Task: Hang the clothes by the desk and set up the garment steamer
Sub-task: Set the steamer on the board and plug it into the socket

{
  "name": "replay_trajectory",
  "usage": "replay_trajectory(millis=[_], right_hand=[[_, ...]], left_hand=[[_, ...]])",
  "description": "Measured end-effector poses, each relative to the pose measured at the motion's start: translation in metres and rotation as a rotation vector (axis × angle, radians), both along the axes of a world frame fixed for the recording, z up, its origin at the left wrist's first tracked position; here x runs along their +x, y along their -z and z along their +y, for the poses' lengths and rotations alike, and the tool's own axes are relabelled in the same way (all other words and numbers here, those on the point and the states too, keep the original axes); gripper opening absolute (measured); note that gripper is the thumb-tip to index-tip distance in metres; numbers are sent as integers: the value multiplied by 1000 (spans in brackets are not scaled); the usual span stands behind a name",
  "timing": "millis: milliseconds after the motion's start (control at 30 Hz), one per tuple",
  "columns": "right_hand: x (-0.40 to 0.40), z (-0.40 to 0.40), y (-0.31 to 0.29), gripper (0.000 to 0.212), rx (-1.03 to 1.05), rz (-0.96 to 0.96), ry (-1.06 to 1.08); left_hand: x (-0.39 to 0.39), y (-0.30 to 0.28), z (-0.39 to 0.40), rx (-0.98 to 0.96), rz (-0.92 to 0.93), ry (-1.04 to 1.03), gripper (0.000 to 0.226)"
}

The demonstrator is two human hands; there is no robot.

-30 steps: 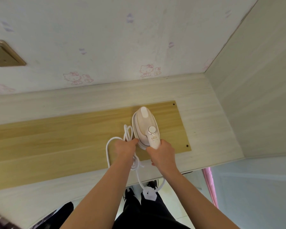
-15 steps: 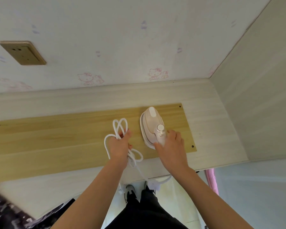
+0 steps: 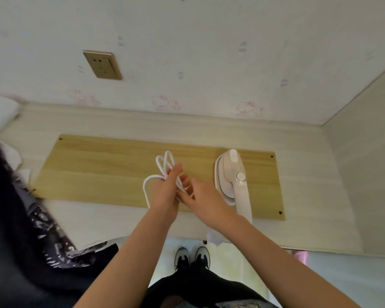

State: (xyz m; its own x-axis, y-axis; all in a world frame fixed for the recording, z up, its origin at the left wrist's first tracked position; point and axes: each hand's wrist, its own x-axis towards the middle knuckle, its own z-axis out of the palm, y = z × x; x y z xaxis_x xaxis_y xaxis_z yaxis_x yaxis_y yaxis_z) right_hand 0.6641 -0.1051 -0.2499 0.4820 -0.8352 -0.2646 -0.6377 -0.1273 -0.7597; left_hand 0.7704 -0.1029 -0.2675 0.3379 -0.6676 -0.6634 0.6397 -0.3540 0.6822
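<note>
A pale pink and white garment steamer lies on a light wooden board on the desk, handle towards me. Its white cord is bunched in loops. My left hand grips the bundle of loops above the board. My right hand is just right of it, fingers on the cord strands, apart from the steamer. A dark patterned garment hangs over the desk's left front edge.
A gold wall socket sits on the wallpapered wall above the board's left part. A side panel closes the desk on the right. White cloth lies at the far left. My shoes show below the desk edge.
My right hand let go of the steamer's handle and moved left to the cord. My left hand lifted the looped cord. The view shifted left, showing the socket and dark garment.
</note>
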Motion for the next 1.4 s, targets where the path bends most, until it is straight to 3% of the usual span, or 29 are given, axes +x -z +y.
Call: replay_trajectory(millis=[200, 333, 433, 500, 933, 1167, 1300, 1400], right_hand=[[6, -11, 13, 13, 122, -68, -7], [-4, -18, 10, 17, 143, -331, 138], [-10, -30, 13, 24, 94, -351, 207], [-11, -37, 16, 21, 44, -306, 235], [8, -56, 33, 16, 2, -45, 144], [30, -81, 3, 18, 152, 28, -168], [36, -101, -23, 35, 359, 61, -123], [46, -122, -43, 29, 354, -11, 16]], left_hand=[[21, -4, 11, -77, 90, -57, 55], [60, -11, 14, -213, 219, -331, 45], [85, -24, 17, -273, 251, -508, 30], [94, -35, 16, -297, 202, -514, 24], [112, -108, -5, -381, -657, 26, 34], [133, -110, -18, -339, -853, 246, 34], [155, -98, -25, -326, -1078, 415, 34], [164, -90, -25, -307, -1194, 574, 30]])
